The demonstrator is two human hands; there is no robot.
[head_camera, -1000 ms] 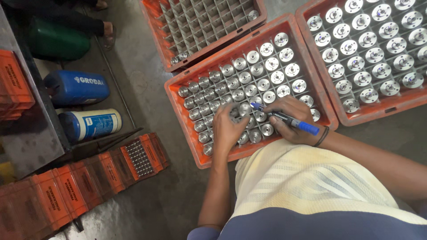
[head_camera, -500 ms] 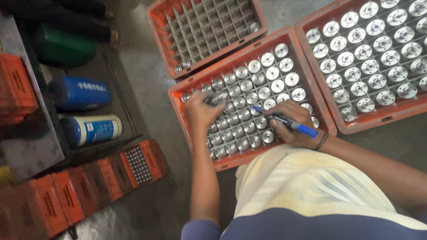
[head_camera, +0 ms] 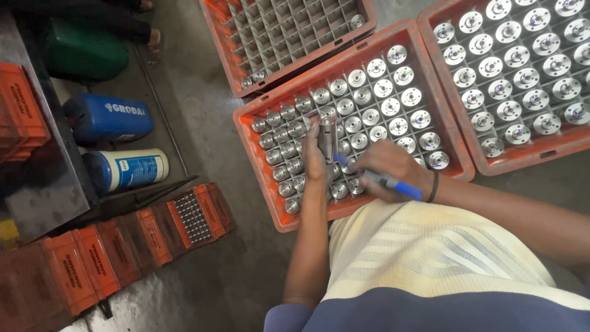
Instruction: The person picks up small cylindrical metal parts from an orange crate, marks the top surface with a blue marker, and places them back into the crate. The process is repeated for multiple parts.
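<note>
A metal cylinder [head_camera: 327, 136] is gripped upright in the left hand [head_camera: 316, 161] over the orange crate [head_camera: 261, 160], while a blue marker [head_camera: 386, 181], pinched in the right hand [head_camera: 393, 169], is angled toward it.

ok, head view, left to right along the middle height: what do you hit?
Blue canister → left hand holding a metal part → blue marker in the right hand → middle orange crate → right orange crate
</note>
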